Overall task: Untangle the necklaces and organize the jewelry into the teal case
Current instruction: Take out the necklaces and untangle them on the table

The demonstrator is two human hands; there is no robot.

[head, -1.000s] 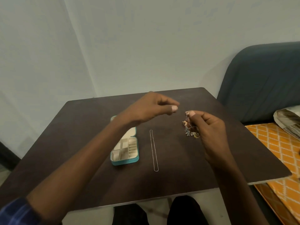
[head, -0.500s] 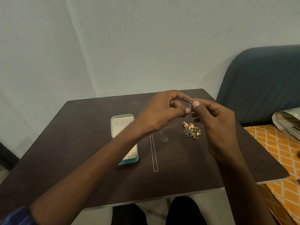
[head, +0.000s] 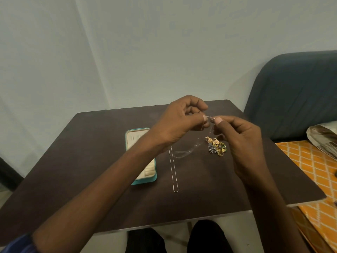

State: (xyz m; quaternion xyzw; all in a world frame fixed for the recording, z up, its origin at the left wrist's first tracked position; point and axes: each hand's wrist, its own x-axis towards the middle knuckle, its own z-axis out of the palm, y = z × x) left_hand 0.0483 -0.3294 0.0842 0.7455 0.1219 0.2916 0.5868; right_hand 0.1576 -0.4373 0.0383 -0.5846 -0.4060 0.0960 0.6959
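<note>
Both hands, apart a second ago, now meet: left hand (head: 179, 121) and right hand (head: 242, 141) each grip pinching the thin chain (head: 209, 117) at its clasp. Slack trails to the tabletop (head: 94, 143) at 6 o'clock; untangling continues, teal case (head: 154, 178) waiting.

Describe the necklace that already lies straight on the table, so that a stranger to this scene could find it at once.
Start at the dark table and find the teal case lying open on it. Just right of the case, the straightened necklace lies as a long narrow loop of thin silvery chain. Unlike the chain pinched by both hands or the heap of gold pieces, it lies flat, untouched.
</note>
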